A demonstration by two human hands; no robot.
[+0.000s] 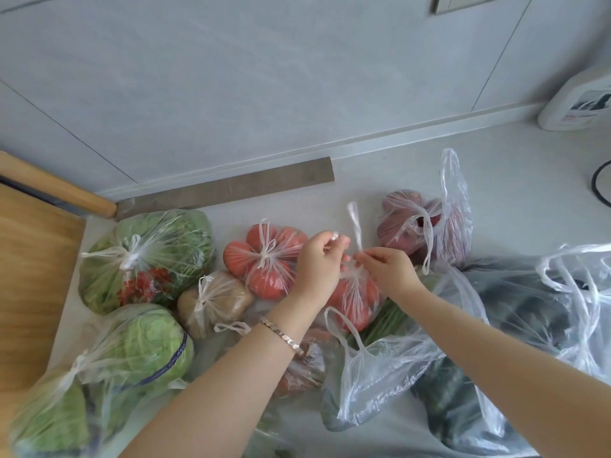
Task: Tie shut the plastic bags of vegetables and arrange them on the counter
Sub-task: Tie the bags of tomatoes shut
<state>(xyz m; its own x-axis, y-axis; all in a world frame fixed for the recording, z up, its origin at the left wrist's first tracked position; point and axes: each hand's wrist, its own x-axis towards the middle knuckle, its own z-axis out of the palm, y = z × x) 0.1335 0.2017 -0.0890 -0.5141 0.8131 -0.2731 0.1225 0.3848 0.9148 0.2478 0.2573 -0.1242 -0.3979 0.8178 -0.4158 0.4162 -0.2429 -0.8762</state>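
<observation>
A clear bag of red tomatoes (358, 300) lies at the counter's middle. My left hand (319, 262) pinches one of its handles. My right hand (386, 267) grips the other handle (355, 223), which sticks up twisted. Both hands meet at the bag's neck. Behind it sits a knotted bag of tomatoes (264, 259). To the left lie knotted bags: leafy greens with red chillies (148, 259), potatoes (215, 302), cabbage (145, 345). A bag of reddish sweet potatoes (416, 223) stands untied at the back right.
A wooden board (29, 276) covers the left edge. Loose untied bags with dark green vegetables (463, 401) crowd the right front. A white appliance (578, 100) and a black cable (598, 183) sit at the far right. The tiled wall (231, 94) rises behind the counter.
</observation>
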